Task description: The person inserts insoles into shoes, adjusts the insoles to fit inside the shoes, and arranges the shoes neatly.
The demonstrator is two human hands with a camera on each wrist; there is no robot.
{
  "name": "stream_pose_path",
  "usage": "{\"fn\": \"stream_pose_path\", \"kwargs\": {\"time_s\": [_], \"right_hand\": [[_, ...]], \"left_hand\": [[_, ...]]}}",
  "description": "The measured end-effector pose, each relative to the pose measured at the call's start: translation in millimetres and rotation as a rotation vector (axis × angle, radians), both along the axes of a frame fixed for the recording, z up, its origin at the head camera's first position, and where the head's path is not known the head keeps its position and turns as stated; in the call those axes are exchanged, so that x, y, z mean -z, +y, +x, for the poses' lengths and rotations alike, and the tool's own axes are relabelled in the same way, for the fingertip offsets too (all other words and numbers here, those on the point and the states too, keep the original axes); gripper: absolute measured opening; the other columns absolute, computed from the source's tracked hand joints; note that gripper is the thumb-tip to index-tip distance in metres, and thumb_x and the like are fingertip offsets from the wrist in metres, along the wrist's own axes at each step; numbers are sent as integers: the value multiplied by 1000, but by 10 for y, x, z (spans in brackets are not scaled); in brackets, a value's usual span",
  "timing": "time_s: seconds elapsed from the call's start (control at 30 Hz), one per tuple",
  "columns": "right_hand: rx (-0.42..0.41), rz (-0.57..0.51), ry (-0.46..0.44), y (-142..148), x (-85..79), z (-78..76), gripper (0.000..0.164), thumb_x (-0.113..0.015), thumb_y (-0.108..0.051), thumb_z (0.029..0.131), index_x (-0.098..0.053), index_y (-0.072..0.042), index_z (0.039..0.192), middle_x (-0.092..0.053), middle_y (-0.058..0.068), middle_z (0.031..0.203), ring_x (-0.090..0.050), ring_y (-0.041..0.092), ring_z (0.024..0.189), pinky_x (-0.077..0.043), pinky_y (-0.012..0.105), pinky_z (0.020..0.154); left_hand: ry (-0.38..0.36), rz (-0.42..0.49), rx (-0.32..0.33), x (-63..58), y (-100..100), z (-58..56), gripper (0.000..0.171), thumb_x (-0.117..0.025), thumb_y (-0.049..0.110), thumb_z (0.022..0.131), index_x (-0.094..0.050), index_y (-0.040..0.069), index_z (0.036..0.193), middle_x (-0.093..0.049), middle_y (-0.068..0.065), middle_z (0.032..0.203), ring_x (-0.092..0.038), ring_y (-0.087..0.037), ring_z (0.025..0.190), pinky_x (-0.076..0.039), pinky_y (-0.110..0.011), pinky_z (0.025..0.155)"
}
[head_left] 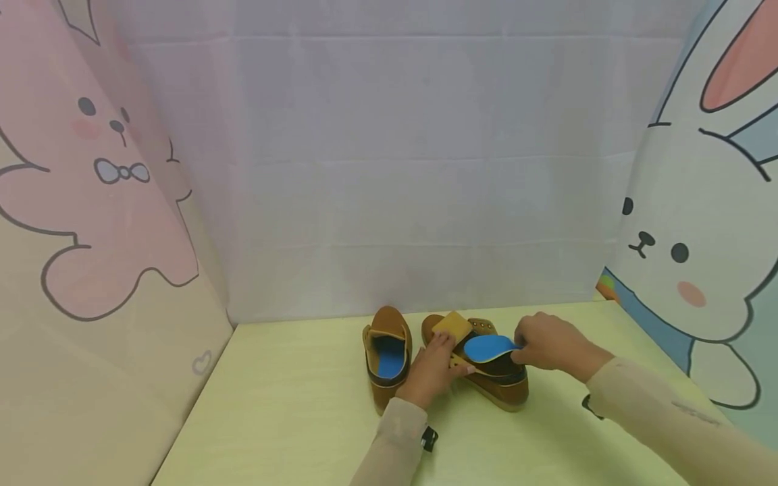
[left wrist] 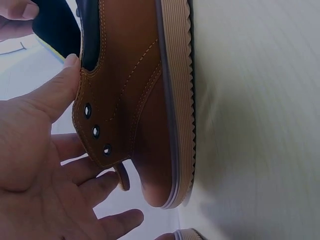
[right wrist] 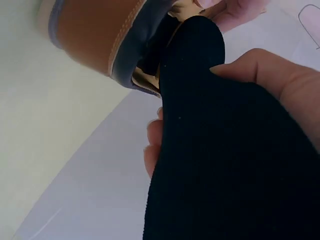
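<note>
A brown lace-up shoe (head_left: 513,395) without laces sits angled on the table, its tan tongue (head_left: 453,326) raised. My left hand (head_left: 427,372) holds its front, fingers at the tongue and thumb along the opening. In the left wrist view the thumb lies at the edge of the eyelet flap (left wrist: 97,127). With my right hand (head_left: 552,344) I pinch a blue insole (head_left: 486,347) by its edge, over the shoe's opening. The insole looks dark in the right wrist view, slanting out of the shoe's collar (right wrist: 131,60).
To the left stands the matching brown shoe (head_left: 387,320), with a blue insole (head_left: 390,361) inside. Both shoes are near the back of the pale yellow table (head_left: 292,405). White cloth (head_left: 425,169) hangs behind, with cartoon-printed panels (head_left: 668,304) at the sides.
</note>
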State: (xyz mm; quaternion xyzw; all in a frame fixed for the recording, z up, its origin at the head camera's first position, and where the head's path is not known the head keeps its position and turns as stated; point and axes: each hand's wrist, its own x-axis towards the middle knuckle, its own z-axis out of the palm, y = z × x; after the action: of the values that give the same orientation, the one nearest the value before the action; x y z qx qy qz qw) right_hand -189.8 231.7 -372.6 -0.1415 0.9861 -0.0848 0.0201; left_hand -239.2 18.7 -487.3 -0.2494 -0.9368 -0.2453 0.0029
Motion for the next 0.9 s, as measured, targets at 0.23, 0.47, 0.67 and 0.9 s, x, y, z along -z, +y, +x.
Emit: {"fn": "stream_pose_path", "kwargs": {"time_s": [0.23,0.47,0.67,0.9], "right_hand": [[13,22,8,-105,51,-50,20,-69,-22,73,-55,-16,60,-46,-5,54,-40,11,49,-33,26,44],[39,22,-15,-156,161,-144,17,-69,-19,75,-56,-13,66,-51,-3,58,-47,13,51,-40,28,45],[17,6,-1,-169,213,-155,20,-70,-17,75,-55,-14,62,-51,-4,55,-45,12,49,-39,28,44],[13,13,9,-194,269,-223,22,-70,-18,74,-53,-14,61,-49,-4,53,-44,12,48,-37,27,43]], "left_hand": [[-5,-6,-6,4,-8,-12,72,-55,55,85,-38,15,142,-31,0,149,-17,-19,138,-25,-50,106],[-20,2,4,8,-3,-20,74,-56,56,85,-36,16,143,-28,-1,150,-17,-20,138,-25,-50,106],[-19,10,-1,22,1,-17,74,-56,56,85,-36,15,143,-28,-2,150,-17,-19,138,-25,-50,106],[-16,8,-10,14,-10,-18,74,-56,57,84,-37,16,143,-29,-1,150,-18,-19,138,-26,-50,106]]}}
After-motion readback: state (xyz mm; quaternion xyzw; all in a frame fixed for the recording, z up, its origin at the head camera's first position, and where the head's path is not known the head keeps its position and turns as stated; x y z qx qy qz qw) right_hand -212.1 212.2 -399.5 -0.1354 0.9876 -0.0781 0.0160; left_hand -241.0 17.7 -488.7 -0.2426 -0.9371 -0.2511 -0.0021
